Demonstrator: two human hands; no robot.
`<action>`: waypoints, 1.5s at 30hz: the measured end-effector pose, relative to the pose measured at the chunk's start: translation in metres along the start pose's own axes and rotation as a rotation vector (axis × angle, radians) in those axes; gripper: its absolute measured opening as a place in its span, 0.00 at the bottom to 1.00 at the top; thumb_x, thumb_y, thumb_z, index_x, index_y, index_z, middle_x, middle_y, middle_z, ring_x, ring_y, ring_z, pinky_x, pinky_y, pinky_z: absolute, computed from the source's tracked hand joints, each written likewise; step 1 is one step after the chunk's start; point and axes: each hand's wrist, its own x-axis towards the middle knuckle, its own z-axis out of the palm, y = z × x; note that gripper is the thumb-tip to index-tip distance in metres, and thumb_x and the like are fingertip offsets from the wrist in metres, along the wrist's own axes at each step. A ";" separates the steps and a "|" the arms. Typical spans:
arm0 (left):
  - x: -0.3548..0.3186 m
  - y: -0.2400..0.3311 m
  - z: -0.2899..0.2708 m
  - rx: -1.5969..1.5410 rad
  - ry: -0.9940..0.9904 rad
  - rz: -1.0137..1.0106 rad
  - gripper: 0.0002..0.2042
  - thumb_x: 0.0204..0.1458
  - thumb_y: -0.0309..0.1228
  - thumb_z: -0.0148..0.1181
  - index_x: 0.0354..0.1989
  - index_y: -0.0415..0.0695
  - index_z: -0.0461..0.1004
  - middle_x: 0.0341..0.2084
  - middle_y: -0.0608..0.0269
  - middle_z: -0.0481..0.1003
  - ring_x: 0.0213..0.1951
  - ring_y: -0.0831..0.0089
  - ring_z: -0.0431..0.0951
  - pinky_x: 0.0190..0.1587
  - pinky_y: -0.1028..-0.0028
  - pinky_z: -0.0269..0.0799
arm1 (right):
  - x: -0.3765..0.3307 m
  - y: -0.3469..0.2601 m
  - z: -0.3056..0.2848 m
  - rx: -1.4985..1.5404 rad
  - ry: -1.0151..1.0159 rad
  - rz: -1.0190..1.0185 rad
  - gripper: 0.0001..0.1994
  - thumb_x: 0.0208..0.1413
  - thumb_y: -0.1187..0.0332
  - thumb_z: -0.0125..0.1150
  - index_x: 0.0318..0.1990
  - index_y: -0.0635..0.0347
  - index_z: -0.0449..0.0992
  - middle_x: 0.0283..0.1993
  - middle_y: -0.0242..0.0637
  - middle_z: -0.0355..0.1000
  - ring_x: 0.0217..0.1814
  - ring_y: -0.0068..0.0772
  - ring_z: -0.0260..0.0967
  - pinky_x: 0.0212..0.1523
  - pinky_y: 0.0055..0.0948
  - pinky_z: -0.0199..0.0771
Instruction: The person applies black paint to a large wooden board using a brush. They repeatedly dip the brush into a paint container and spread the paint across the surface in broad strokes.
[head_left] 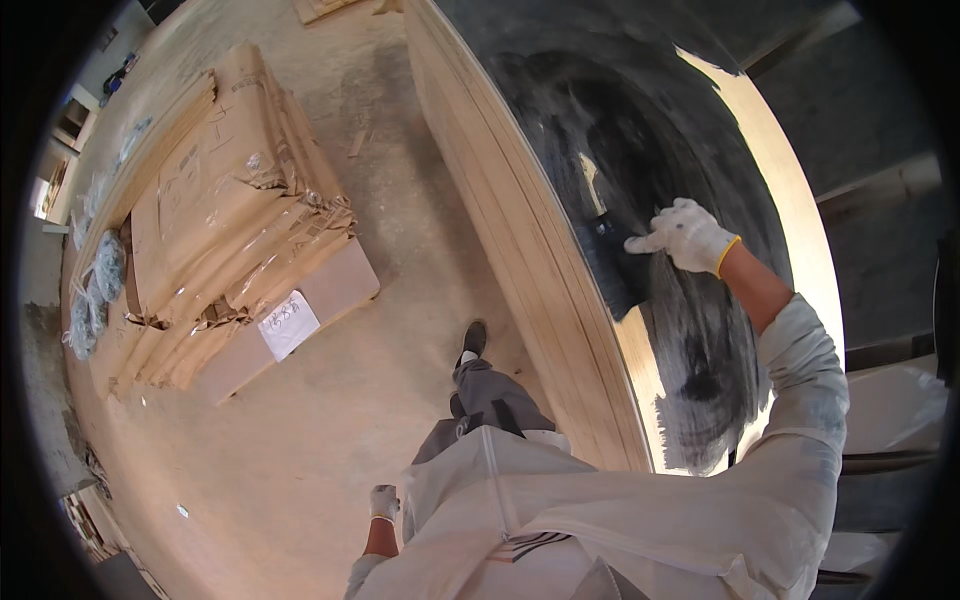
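Right hand, white knit glove with yellow cuff, right of centre, over black-smeared flat panel; fingers part-curled, cannot tell whether grip grasps anything. Panel tops pale layered wooden board stack, presumably raised for reach. Left hand, pale-gloved, lower centre, hangs beside body; grip unclear.

Left of centre: rectangular white paper sheet, set at a slant on a flat, pale pinkish-beige board. Bears one row of dark characters, apparently handwritten, along its upper part; lower part plain. Upper left: bulky stack of packages in creased brown wrapping. Faint dark print on the upper face, several separate marks, some box-like in outline; small, skewed, partly lost in creases, too unclear to make out.
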 end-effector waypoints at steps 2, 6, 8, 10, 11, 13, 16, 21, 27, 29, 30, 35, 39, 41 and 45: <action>0.005 -0.007 -0.005 0.017 -0.024 0.005 0.07 0.61 0.29 0.59 0.45 0.41 0.78 0.23 0.61 0.77 0.17 0.70 0.74 0.17 0.68 0.69 | 0.002 0.014 -0.001 0.010 0.015 0.115 0.37 0.55 0.78 0.54 0.64 0.16 0.81 0.45 0.31 0.82 0.54 0.36 0.78 0.63 0.38 0.68; 0.028 0.029 -0.020 -0.076 -0.016 0.108 0.07 0.62 0.29 0.59 0.44 0.41 0.78 0.22 0.62 0.76 0.17 0.70 0.74 0.17 0.69 0.69 | 0.041 0.035 -0.018 -0.064 0.110 0.125 0.35 0.54 0.76 0.57 0.66 0.19 0.80 0.41 0.34 0.80 0.48 0.40 0.77 0.54 0.41 0.69; 0.042 0.046 -0.028 -0.139 0.048 0.163 0.07 0.63 0.30 0.60 0.44 0.42 0.77 0.21 0.63 0.75 0.18 0.72 0.74 0.18 0.70 0.70 | 0.041 0.021 -0.028 -0.096 0.112 0.075 0.33 0.56 0.75 0.57 0.65 0.19 0.81 0.44 0.34 0.81 0.50 0.41 0.79 0.53 0.40 0.73; 0.043 0.063 -0.026 -0.311 0.056 0.173 0.07 0.63 0.31 0.60 0.44 0.43 0.78 0.22 0.63 0.75 0.18 0.73 0.75 0.18 0.70 0.69 | 0.023 0.006 -0.017 -0.138 0.068 0.011 0.32 0.56 0.74 0.58 0.65 0.20 0.81 0.43 0.34 0.81 0.49 0.40 0.79 0.55 0.41 0.73; 0.041 0.070 -0.024 -0.404 0.061 0.176 0.07 0.63 0.31 0.60 0.44 0.43 0.78 0.22 0.63 0.75 0.18 0.73 0.75 0.18 0.70 0.69 | 0.001 -0.004 -0.005 -0.108 0.106 -0.045 0.33 0.55 0.73 0.59 0.66 0.20 0.79 0.40 0.32 0.79 0.48 0.38 0.79 0.57 0.42 0.72; 0.038 0.074 -0.011 -0.348 0.055 0.159 0.06 0.63 0.30 0.60 0.44 0.43 0.78 0.22 0.64 0.76 0.18 0.73 0.74 0.18 0.70 0.69 | -0.038 -0.012 0.027 0.015 0.046 -0.059 0.34 0.55 0.76 0.57 0.65 0.18 0.80 0.39 0.31 0.78 0.48 0.36 0.79 0.58 0.39 0.71; 0.036 0.054 0.008 -0.175 -0.005 0.112 0.06 0.62 0.30 0.60 0.43 0.43 0.78 0.21 0.66 0.75 0.17 0.73 0.74 0.18 0.71 0.68 | -0.053 -0.007 0.028 0.029 0.033 0.055 0.33 0.56 0.77 0.56 0.63 0.20 0.83 0.40 0.31 0.77 0.50 0.33 0.77 0.55 0.38 0.70; 0.032 0.053 0.011 -0.042 -0.062 0.098 0.06 0.61 0.30 0.61 0.42 0.43 0.78 0.21 0.66 0.75 0.17 0.74 0.73 0.18 0.69 0.67 | 0.030 0.059 -0.001 0.076 0.041 0.221 0.36 0.57 0.79 0.52 0.67 0.20 0.79 0.49 0.38 0.82 0.53 0.49 0.79 0.61 0.43 0.74; 0.043 0.092 -0.008 -0.224 0.023 0.130 0.07 0.65 0.29 0.59 0.47 0.42 0.77 0.29 0.66 0.77 0.23 0.74 0.76 0.22 0.72 0.71 | 0.090 0.101 -0.024 0.001 0.118 0.236 0.38 0.55 0.82 0.52 0.67 0.21 0.79 0.48 0.37 0.82 0.54 0.50 0.78 0.64 0.43 0.74; 0.041 0.092 -0.008 -0.341 0.027 0.121 0.06 0.66 0.29 0.58 0.47 0.43 0.77 0.30 0.66 0.77 0.24 0.73 0.77 0.22 0.71 0.71 | 0.073 0.081 -0.025 -0.030 0.066 0.245 0.39 0.55 0.82 0.52 0.68 0.21 0.79 0.47 0.37 0.81 0.53 0.50 0.77 0.63 0.44 0.74; 0.039 0.087 -0.004 -0.335 0.021 0.090 0.06 0.66 0.29 0.58 0.47 0.43 0.77 0.30 0.65 0.77 0.23 0.73 0.77 0.21 0.71 0.71 | 0.060 0.066 -0.026 -0.099 0.012 0.190 0.39 0.55 0.82 0.52 0.69 0.21 0.78 0.46 0.38 0.80 0.51 0.49 0.75 0.60 0.44 0.73; 0.037 0.042 0.027 -0.231 -0.022 0.008 0.07 0.65 0.30 0.60 0.47 0.44 0.77 0.30 0.65 0.77 0.23 0.72 0.77 0.20 0.70 0.71 | -0.042 -0.003 0.019 -0.092 -0.041 -0.019 0.36 0.58 0.78 0.55 0.69 0.19 0.76 0.37 0.30 0.74 0.43 0.35 0.74 0.54 0.37 0.70; 0.021 0.022 0.042 -0.209 -0.052 0.035 0.08 0.63 0.32 0.62 0.47 0.44 0.77 0.29 0.64 0.78 0.21 0.71 0.77 0.19 0.70 0.71 | -0.065 -0.006 0.027 -0.077 -0.136 0.095 0.38 0.59 0.79 0.53 0.71 0.17 0.74 0.42 0.32 0.78 0.48 0.36 0.75 0.57 0.38 0.72; 0.020 0.020 0.038 -0.225 -0.044 0.039 0.08 0.63 0.31 0.61 0.47 0.43 0.77 0.29 0.64 0.78 0.20 0.72 0.77 0.19 0.70 0.71 | -0.044 0.017 0.021 -0.138 -0.105 0.168 0.38 0.59 0.79 0.53 0.71 0.16 0.75 0.44 0.33 0.79 0.50 0.38 0.76 0.59 0.39 0.72; 0.026 0.023 0.018 -0.229 0.012 -0.001 0.07 0.64 0.31 0.60 0.46 0.43 0.77 0.29 0.64 0.78 0.21 0.73 0.77 0.19 0.71 0.71 | 0.050 0.075 -0.021 0.068 -0.020 0.284 0.40 0.55 0.85 0.51 0.67 0.19 0.79 0.54 0.40 0.82 0.60 0.52 0.77 0.66 0.47 0.76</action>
